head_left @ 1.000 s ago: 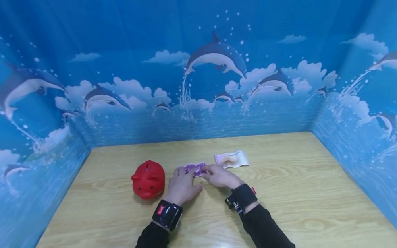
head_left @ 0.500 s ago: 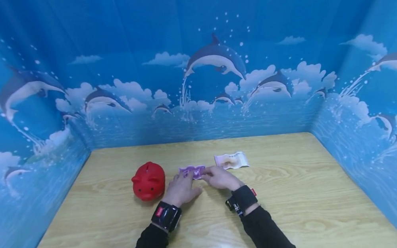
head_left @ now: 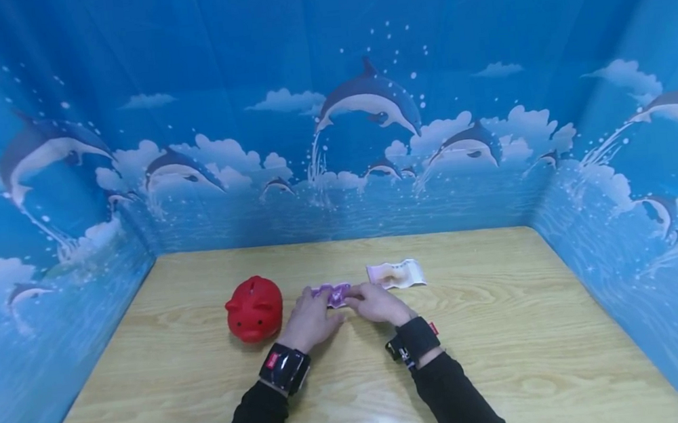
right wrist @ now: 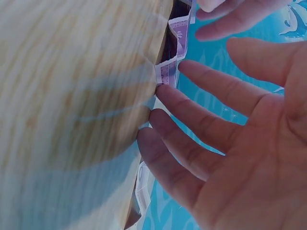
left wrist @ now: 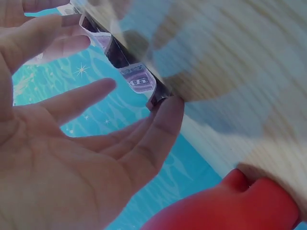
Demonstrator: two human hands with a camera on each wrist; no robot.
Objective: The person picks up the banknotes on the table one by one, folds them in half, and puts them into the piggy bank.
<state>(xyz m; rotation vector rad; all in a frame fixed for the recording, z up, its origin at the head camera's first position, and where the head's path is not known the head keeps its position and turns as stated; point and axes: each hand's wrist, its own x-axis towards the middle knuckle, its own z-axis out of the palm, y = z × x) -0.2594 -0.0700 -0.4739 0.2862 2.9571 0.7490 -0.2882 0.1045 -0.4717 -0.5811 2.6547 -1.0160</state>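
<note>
A crinkled purple banknote (head_left: 337, 296) lies on the table between the two hands. My left hand (head_left: 308, 320) rests fingertips on its left end, thumb spread away and fingers nearly straight. At the other end, the fingertips of my right hand (head_left: 378, 301) touch the note and the tabletop. The left wrist view shows the banknote (left wrist: 139, 79) standing up in waves off the wood, one end against my left fingers (left wrist: 163, 127). In the right wrist view, the fingers (right wrist: 196, 112) are extended, the index close to the wavy note (right wrist: 168, 72).
A red piggy bank (head_left: 254, 309) with a slot on top stands just left of my left hand. Beyond my right hand lies a paler, wavy banknote (head_left: 397, 274). Dolphin-print cloth (head_left: 339, 211) walls the wooden table (head_left: 510, 331) at the back and sides.
My left fingertips have shifted slightly outward over the purple banknote's left end, so less of that end shows. The right hand stays nearly still. The piggy bank and paler banknote have not moved.
</note>
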